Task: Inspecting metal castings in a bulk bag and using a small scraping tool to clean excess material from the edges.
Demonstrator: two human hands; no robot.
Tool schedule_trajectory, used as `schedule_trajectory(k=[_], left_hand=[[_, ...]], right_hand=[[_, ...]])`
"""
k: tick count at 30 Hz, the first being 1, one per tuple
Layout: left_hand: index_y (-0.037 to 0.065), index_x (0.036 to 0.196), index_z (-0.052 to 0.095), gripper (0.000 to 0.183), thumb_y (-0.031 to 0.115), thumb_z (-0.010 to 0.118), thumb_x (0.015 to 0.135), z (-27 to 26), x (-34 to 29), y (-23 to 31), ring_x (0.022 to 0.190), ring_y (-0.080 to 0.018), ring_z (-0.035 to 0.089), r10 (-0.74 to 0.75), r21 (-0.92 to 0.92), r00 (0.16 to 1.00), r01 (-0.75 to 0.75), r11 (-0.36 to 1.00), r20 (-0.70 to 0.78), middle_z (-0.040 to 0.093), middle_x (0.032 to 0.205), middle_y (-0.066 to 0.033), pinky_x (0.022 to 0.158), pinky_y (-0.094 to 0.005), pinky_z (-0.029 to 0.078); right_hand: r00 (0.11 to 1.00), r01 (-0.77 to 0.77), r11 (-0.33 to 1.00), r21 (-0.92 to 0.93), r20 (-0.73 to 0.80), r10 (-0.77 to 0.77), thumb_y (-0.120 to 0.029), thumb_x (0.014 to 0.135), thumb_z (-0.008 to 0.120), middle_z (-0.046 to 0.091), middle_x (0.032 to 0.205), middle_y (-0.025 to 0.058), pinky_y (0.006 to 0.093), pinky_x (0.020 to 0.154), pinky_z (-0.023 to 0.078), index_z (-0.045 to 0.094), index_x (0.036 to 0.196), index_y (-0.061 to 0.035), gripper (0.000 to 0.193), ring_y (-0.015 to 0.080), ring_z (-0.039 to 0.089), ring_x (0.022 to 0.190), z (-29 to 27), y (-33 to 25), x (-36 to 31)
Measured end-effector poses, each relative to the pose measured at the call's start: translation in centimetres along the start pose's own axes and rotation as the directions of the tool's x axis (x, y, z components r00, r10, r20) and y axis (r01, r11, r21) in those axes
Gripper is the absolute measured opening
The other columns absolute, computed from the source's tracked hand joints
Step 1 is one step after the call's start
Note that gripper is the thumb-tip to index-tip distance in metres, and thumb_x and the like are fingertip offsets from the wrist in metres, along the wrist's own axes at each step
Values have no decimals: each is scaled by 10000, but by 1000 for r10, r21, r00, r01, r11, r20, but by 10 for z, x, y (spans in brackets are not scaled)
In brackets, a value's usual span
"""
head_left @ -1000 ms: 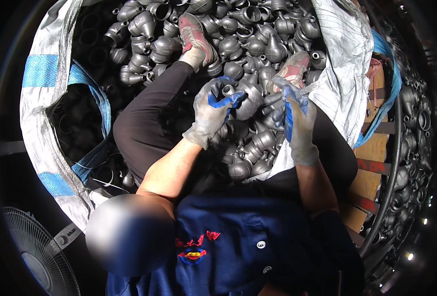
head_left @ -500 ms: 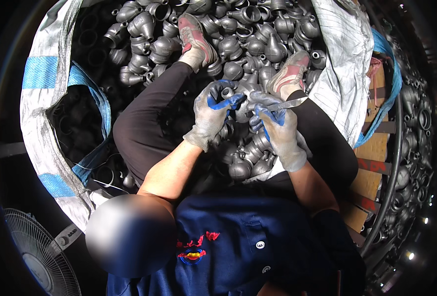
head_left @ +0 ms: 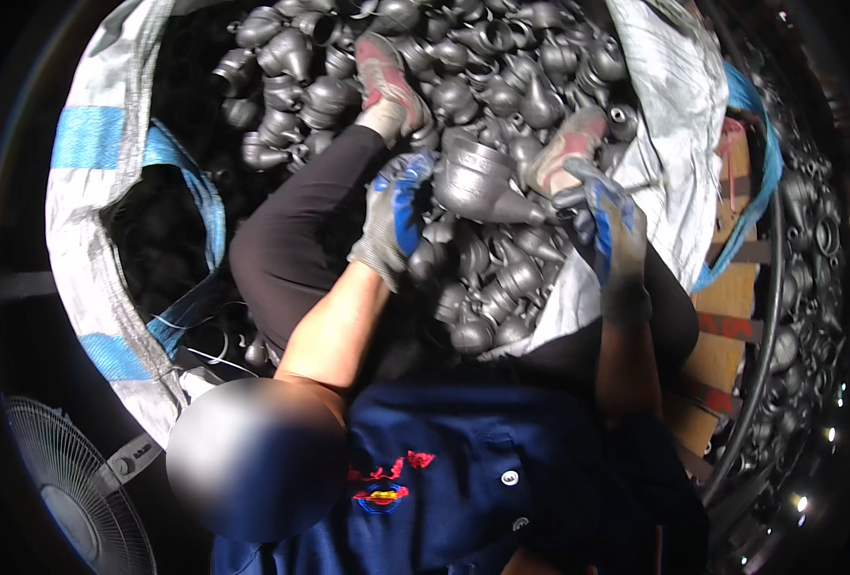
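A grey bulbous moulded fitting [head_left: 477, 182] with a ribbed wide end and a narrow spout lies between my hands, the spout pointing right. Its size suggests it is above the pile; what supports it cannot be made out. My left hand [head_left: 394, 216], in a grey glove with a blue palm, is beside its wide end, fingers stretched up and not wrapped round it. My right hand [head_left: 615, 225], gloved alike, is near the spout, its fingers curled round a knife [head_left: 643, 186], of which little shows and that blurred.
Many similar grey fittings [head_left: 516, 278] lie under and around my legs and shoes. A white woven bulk bag [head_left: 84, 220] with blue straps surrounds me. To the right are wooden slats [head_left: 717, 340], a dark curved rail and more fittings; a fan [head_left: 70, 489] stands lower left.
My hands have moved apart, the right one going right. The fitting between them now shows whole and larger, turned spout to the right. The knife blade, plain before, is now mostly hidden.
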State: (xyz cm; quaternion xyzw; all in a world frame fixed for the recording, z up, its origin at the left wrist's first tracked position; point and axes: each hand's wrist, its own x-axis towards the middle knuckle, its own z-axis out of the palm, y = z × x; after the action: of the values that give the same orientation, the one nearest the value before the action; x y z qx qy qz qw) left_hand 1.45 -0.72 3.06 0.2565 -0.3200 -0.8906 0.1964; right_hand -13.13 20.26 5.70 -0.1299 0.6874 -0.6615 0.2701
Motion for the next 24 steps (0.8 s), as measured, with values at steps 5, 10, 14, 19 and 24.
schedule_trajectory(k=[5, 10, 14, 19, 24], left_hand=[[139, 960, 606, 240, 340, 556, 839, -14, -17, -2, 555, -111, 542, -104, -77, 994, 102, 992, -19, 589, 785, -27, 418, -237, 431], [76, 1080, 593, 255, 256, 560, 902, -9, 4, -46, 880, -132, 590, -5, -330, 986, 61, 942, 167, 620, 1004, -27, 781, -304, 491], [75, 1119, 571, 292, 274, 543, 906, -13, -6, -48, 882, -155, 603, 109, -164, 990, -93, 982, 88, 629, 1016, -62, 794, -327, 487], [55, 1148, 560, 354, 86, 612, 799, -17, -12, -27, 967, -178, 597, 517, 582, 796, -592, 557, 316, 635, 1032, -94, 869, -327, 457], [71, 1118, 581, 368, 140, 671, 769, -26, -10, -23, 978, -177, 602, 356, 223, 912, -398, 890, 206, 640, 1037, -74, 865, -320, 464]], right_hand=[[966, 119, 992, -31, 236, -108, -123, 911, 469, 569, 844, 15, 190, 575, 399, 521, 1214, 45, 351, 65, 492, 666, 12, -4, -9], [879, 389, 892, -229, 381, -286, -250, 984, 314, 601, 969, 121, 281, 648, 488, 484, 1229, 24, 405, 159, 568, 815, -10, 1, -17], [989, -122, 970, 213, 108, 101, -289, 975, 380, 602, 897, 82, 312, 635, 491, 482, 1245, -71, 362, 184, 523, 648, 18, -13, -19], [865, -465, 756, 461, 418, 277, -404, 962, 402, 606, 849, 29, 357, 623, 480, 457, 1293, -184, 402, 176, 470, 546, -28, 34, 10], [864, -180, 938, 295, 503, 8, -342, 979, 351, 580, 1097, 176, 323, 623, 549, 469, 1248, -51, 413, 198, 601, 786, 4, 33, 3]])
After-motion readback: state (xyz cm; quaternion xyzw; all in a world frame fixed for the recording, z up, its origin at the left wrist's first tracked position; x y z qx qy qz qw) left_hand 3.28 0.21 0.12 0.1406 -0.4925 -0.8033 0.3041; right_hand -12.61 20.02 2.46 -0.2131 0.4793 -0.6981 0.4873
